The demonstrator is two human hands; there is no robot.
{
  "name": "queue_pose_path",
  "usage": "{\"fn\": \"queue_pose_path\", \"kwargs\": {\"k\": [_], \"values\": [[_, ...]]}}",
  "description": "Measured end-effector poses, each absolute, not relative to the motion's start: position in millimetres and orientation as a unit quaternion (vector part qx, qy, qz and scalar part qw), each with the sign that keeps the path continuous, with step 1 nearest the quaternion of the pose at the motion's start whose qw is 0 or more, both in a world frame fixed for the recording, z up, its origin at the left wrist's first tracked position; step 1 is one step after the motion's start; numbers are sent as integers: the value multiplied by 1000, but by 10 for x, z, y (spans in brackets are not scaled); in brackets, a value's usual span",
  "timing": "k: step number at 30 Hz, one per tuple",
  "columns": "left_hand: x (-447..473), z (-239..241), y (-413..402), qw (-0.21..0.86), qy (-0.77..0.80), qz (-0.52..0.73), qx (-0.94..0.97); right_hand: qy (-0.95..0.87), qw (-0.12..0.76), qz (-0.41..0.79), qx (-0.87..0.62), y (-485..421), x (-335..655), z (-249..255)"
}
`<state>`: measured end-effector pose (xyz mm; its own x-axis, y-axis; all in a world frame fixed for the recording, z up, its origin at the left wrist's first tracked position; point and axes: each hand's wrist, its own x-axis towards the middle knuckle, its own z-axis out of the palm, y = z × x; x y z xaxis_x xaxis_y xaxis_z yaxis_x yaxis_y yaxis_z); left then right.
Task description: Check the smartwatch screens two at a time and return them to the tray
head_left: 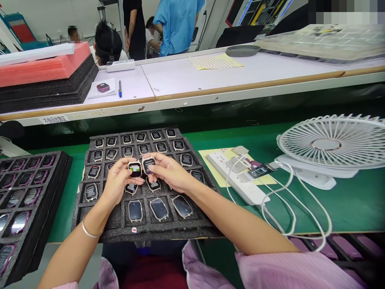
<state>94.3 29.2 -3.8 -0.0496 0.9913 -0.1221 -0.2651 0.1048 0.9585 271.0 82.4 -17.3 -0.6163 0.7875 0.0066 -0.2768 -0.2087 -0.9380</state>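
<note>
My left hand (118, 182) holds a small watch body (135, 169) with a lit screen, thumb and fingers pinched round it. My right hand (168, 170) grips a second watch body (148, 164) right beside the first, its dark face turned up. Both hands hover over a black foam tray (117, 224) whose pockets hold several watch bodies. The front row shows three with blank glass faces (158, 208). A thin bangle (90, 233) circles my left wrist.
Another foam tray (45, 192) of purple watch bodies lies at the left. A white power strip (237, 182) with cables and a charger sits to the right, beside a white fan (331, 144). Foam stacks (45, 80), a pen and paper lie on the far bench. People work behind it.
</note>
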Motion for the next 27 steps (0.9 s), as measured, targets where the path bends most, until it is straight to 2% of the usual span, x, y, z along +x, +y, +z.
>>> {"fn": "queue_pose_path", "kwargs": {"k": [27], "values": [[959,-13,274,583,475,528,394,-521,365,721,-274,827,2708,-176]]}}
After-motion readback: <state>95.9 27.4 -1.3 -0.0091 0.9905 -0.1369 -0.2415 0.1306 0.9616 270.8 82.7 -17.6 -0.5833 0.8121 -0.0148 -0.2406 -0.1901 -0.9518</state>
